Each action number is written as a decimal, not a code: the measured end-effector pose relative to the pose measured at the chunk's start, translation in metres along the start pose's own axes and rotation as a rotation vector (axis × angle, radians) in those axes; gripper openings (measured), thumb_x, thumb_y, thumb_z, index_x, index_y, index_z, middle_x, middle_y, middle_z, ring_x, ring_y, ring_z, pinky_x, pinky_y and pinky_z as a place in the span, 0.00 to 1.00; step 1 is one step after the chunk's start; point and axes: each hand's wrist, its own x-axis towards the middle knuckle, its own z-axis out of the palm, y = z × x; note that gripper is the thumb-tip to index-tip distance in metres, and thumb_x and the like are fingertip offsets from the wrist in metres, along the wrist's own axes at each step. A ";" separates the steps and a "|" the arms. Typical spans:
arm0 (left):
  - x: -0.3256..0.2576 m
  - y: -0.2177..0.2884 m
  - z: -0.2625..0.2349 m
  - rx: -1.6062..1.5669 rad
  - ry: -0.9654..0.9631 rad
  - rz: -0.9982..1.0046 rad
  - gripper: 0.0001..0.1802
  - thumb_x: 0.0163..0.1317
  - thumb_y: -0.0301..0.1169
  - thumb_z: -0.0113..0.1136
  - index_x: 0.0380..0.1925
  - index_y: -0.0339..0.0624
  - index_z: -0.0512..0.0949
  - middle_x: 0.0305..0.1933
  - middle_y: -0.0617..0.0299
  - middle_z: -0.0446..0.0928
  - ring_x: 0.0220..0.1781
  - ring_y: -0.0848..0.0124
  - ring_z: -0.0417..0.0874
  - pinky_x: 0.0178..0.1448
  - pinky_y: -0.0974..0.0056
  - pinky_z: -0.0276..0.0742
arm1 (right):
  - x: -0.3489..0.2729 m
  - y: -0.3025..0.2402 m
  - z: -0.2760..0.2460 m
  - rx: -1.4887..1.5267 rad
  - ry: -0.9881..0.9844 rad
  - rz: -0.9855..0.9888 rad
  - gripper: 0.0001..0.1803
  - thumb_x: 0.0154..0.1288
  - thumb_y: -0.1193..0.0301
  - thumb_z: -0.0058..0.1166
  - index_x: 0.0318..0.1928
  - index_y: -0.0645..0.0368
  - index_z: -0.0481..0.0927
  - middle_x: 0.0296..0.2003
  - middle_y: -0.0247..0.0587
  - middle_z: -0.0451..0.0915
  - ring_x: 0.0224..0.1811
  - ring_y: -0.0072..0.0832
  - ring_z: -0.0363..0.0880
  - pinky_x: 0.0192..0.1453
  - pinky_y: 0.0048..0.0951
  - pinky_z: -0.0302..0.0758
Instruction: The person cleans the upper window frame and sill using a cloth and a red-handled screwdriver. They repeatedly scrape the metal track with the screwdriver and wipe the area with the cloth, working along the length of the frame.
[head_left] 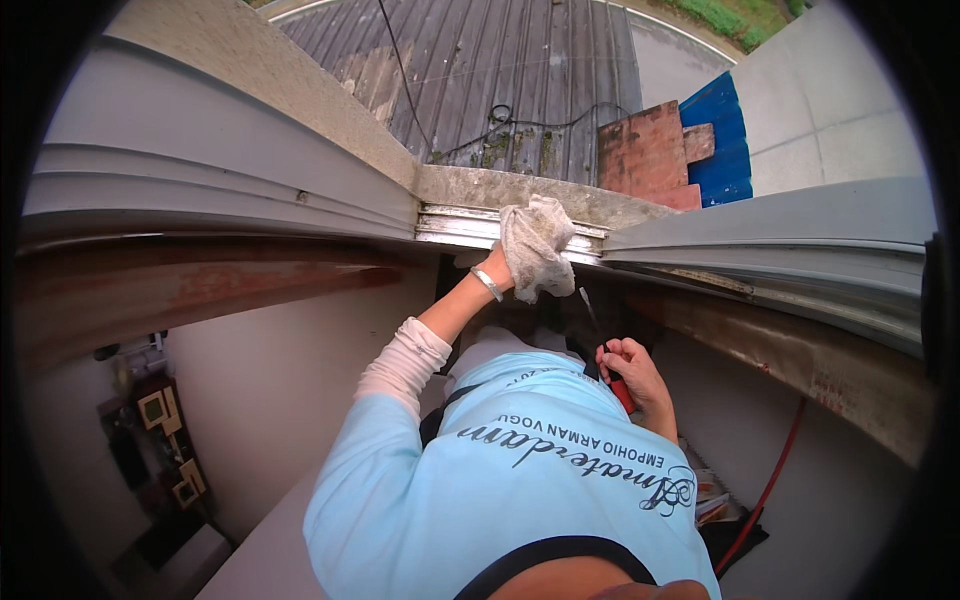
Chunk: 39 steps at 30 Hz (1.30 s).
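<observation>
A damp-looking, greyish-white cloth (537, 245) is bunched over the fingers of my left hand (497, 268), which presses it against the white window track (460, 226). The cloth hides most of those fingers, and a silver bracelet circles the wrist. Lower and to the right, my right hand (643, 378) is closed round a screwdriver (620, 393) with a red and black handle. Its flat metal tip points up toward the track, apart from the cloth. Dark grime marks the grooves of the track.
Grey window frames (250, 165) flank the opening on both sides. Beyond the stone sill (480, 187) lies a corrugated roof (480, 80) with a loose black cable, reddish boards (645, 150) and a blue sheet (722, 140). A red cord (768, 490) hangs at the lower right.
</observation>
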 end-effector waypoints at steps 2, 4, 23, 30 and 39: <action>-0.014 -0.010 0.005 -0.052 -0.022 -0.053 0.21 0.35 0.44 0.67 0.29 0.47 0.76 0.34 0.55 0.75 0.39 0.53 0.77 0.40 0.55 0.73 | 0.004 -0.004 0.007 -0.195 -0.071 0.011 0.10 0.68 0.72 0.48 0.30 0.63 0.74 0.23 0.33 0.75 0.22 0.18 0.71 0.30 0.19 0.70; 0.018 0.019 -0.048 -0.122 -0.293 -0.195 0.25 0.33 0.42 0.71 0.34 0.47 0.76 0.35 0.57 0.75 0.37 0.55 0.77 0.41 0.55 0.73 | 0.011 -0.008 0.010 -0.115 -0.044 0.000 0.11 0.71 0.72 0.44 0.31 0.64 0.74 0.22 0.32 0.74 0.23 0.17 0.71 0.30 0.19 0.69; -0.010 -0.019 -0.026 -0.222 -0.156 0.038 0.19 0.46 0.29 0.60 0.42 0.44 0.74 0.34 0.55 0.76 0.34 0.54 0.79 0.36 0.57 0.74 | 0.117 -0.002 0.100 0.262 0.622 -0.146 0.13 0.71 0.70 0.46 0.28 0.63 0.71 0.20 0.39 0.73 0.14 0.24 0.71 0.15 0.24 0.74; -0.019 -0.033 -0.018 -0.428 -0.098 0.004 0.25 0.52 0.33 0.61 0.53 0.43 0.74 0.39 0.56 0.79 0.37 0.56 0.80 0.41 0.59 0.77 | 0.121 -0.032 0.114 0.703 0.463 -0.119 0.10 0.68 0.78 0.39 0.32 0.52 0.55 0.28 0.41 0.68 0.23 0.25 0.67 0.21 0.26 0.68; -0.014 -0.031 -0.025 -0.323 -0.137 0.003 0.26 0.53 0.34 0.61 0.55 0.43 0.73 0.44 0.52 0.79 0.43 0.54 0.80 0.46 0.58 0.77 | 0.130 -0.025 0.103 0.782 0.524 -0.253 0.11 0.66 0.80 0.39 0.31 0.52 0.55 0.26 0.40 0.67 0.21 0.23 0.65 0.19 0.24 0.66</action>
